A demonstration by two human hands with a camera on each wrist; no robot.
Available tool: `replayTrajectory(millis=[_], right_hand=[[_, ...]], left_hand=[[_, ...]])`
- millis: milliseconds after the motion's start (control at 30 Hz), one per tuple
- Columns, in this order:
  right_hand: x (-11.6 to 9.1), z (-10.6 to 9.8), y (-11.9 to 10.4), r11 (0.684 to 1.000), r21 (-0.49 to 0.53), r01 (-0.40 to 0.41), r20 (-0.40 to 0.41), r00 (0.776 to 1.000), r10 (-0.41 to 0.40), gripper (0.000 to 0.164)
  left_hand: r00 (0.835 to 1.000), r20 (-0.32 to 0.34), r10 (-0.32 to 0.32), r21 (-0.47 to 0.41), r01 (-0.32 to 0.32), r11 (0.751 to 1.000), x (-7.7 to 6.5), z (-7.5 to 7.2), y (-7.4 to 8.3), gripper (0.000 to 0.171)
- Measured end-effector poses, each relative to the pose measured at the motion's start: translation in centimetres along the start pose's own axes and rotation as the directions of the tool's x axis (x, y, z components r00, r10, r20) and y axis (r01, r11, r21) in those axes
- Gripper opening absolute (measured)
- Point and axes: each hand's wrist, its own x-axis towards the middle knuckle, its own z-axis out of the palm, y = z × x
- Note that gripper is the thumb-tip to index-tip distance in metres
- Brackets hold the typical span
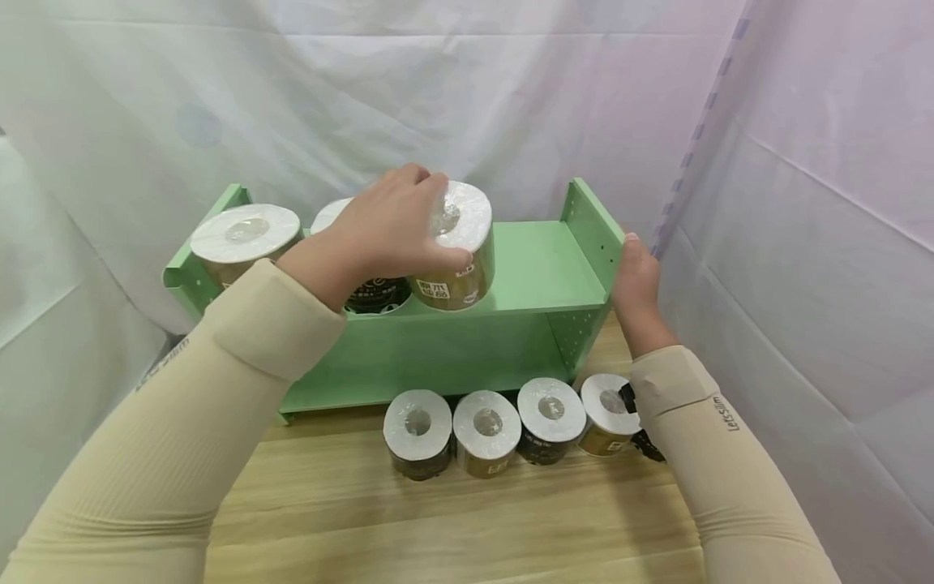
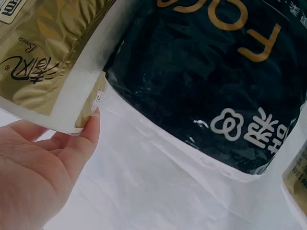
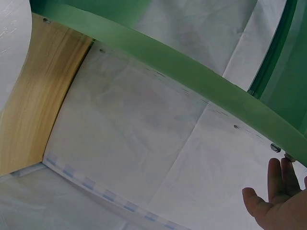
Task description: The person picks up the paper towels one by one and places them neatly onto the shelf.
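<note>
A gold-wrapped toilet paper roll (image 1: 467,284) is gripped from above by my left hand (image 1: 387,223), at the middle of the green shelf's (image 1: 550,268) top board. In the left wrist view, my fingers touch the gold roll's (image 2: 29,72) lower edge. A black-wrapped toilet paper roll (image 1: 375,296) stands to its left, partly hidden by the hand; another gold roll (image 1: 248,235) is at the left end. My right hand (image 1: 636,280) touches the shelf's right side panel (image 1: 591,235); its visible fingers look fairly straight in the right wrist view.
Several toilet paper rolls (image 1: 487,426), black and gold, stand in a row on the wooden table (image 1: 438,535) before the shelf. Part of a black-wrapped item (image 1: 648,446) shows behind my right forearm. White curtains (image 1: 824,243) hang behind and at the sides.
</note>
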Motion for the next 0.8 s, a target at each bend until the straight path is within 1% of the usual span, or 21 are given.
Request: replayTrajectory(millis=[100,233,567,800], right_hand=[[0.1,0.2,0.1,1.0,0.0,0.007,-0.008,1.0,-0.007,0.058],[0.0,0.3,0.1,1.0,-0.004,0.011,-0.013,1.0,-0.011,0.056],[0.0,0.2,0.3,1.0,-0.008,0.024,-0.004,1.0,-0.024,0.061],[0.1,0.2,0.3,0.999,-0.017,0.036,0.001,0.999,-0.036,0.063]], left_hand=[[1.0,0.009,-0.001,0.006,0.001,1.0,0.3,0.0,0.0,0.068],[1.0,0.023,-0.003,0.011,0.003,1.0,0.8,0.0,-0.1,0.07],[0.998,0.058,-0.014,0.02,0.012,1.0,2.2,0.6,-0.3,0.074],[0.996,0.091,-0.022,0.02,0.02,1.0,2.6,1.1,0.0,0.077]])
